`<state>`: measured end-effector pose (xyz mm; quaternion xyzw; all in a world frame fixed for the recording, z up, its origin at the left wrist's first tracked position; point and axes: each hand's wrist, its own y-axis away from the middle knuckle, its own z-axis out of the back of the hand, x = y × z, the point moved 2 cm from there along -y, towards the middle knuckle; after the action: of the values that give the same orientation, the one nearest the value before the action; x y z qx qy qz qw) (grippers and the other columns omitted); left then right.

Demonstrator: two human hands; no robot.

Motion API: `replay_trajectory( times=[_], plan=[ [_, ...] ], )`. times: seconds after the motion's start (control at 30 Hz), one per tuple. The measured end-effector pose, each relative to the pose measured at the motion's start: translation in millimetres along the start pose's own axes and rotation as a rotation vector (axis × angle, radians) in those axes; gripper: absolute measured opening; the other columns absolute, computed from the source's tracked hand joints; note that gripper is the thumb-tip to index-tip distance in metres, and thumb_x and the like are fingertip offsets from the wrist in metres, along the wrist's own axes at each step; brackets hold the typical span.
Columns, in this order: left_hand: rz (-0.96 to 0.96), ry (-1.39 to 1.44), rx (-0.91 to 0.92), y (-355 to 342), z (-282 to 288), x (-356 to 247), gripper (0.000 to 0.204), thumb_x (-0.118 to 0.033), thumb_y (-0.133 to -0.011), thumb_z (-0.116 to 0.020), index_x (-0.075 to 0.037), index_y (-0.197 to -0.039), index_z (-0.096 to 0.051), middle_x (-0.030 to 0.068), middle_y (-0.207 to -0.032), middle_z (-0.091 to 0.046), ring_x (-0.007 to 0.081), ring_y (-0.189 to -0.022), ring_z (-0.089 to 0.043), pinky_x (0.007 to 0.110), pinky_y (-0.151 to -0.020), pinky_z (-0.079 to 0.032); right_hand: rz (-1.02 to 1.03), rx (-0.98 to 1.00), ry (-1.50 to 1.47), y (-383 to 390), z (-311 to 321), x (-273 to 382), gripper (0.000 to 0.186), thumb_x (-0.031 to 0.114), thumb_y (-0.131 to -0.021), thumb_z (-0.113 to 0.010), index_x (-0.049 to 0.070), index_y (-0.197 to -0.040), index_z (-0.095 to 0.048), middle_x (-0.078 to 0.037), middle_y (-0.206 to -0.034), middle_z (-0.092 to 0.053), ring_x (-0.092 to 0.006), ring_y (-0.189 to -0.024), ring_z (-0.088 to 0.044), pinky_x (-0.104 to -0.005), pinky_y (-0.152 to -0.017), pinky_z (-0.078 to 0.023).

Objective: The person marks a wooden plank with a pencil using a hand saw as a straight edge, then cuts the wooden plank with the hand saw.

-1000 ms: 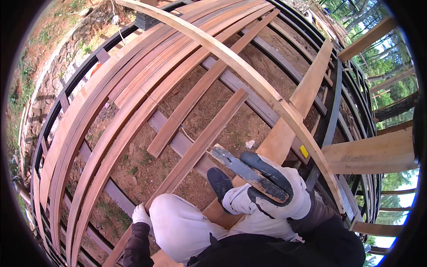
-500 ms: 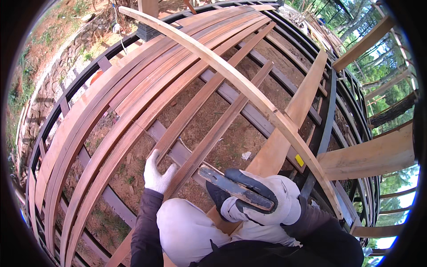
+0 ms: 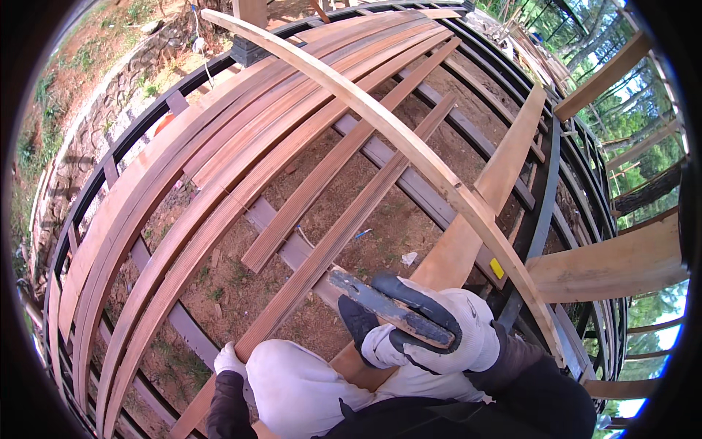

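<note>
We found the right hand (image 3: 468,322) with its grip clamped on a worn dark bar (image 3: 387,304). The left hand (image 3: 229,361) touched a grooved plank (image 3: 333,257); we could not tell its grip.

Our brown joists (image 3: 194,329) carry a grooved decking board (image 3: 338,238) at our left fingers (image 3: 232,353), other decking boards (image 3: 311,192) farther ahead of them, and a pale plank (image 3: 447,252) just beyond our right fingers (image 3: 409,294).
</note>
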<state>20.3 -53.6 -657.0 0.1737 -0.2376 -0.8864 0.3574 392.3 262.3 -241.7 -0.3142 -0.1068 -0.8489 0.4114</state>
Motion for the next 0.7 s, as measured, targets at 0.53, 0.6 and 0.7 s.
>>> replay_trajectory(
  times=[0.53, 0.6, 0.7],
  plan=[
    [-0.426, 0.761, -0.428, -50.7, 68.4, -223.6, 0.071, -0.03, -0.083, -0.085, 0.002, -0.14, -0.057, 0.0235, -0.138, -0.06, 0.0349, -0.13, -0.059, 0.042, -0.112, -0.046, -0.182, 0.155, -0.219, 12.5, 8.3, 4.0, 0.067, 0.019, -0.084, -0.074, 0.0, -0.145, -0.054, -0.015, -0.129, -0.07, -0.0312, -0.095, -0.074, -0.0384, -0.084, -0.057],
    [-0.332, 0.682, -0.309, -33.9, 49.8, -200.2, 0.075, -0.032, -0.083, -0.085, 0.001, -0.143, -0.054, 0.0237, -0.141, -0.058, 0.0363, -0.132, -0.058, 0.044, -0.112, -0.046, -0.158, 0.074, -0.22, 20.5, 5.2, -6.9, 0.073, 0.011, -0.08, -0.075, 0.0, -0.148, -0.052, -0.017, -0.135, -0.068, -0.0317, -0.102, -0.074, -0.0376, -0.091, -0.058],
    [-0.466, 0.396, -0.352, -20.4, -39.1, -88.2, 0.082, -0.033, -0.078, -0.086, -0.005, -0.147, -0.051, 0.024, -0.144, -0.056, 0.0392, -0.134, -0.056, 0.048, -0.11, -0.047, -0.253, 0.116, -0.252, 15.9, 1.9, -1.2, 0.074, 0.009, -0.079, -0.076, -0.002, -0.148, -0.052, -0.018, -0.136, -0.067, -0.0296, -0.103, -0.075, -0.0364, -0.091, -0.058]
  ],
)
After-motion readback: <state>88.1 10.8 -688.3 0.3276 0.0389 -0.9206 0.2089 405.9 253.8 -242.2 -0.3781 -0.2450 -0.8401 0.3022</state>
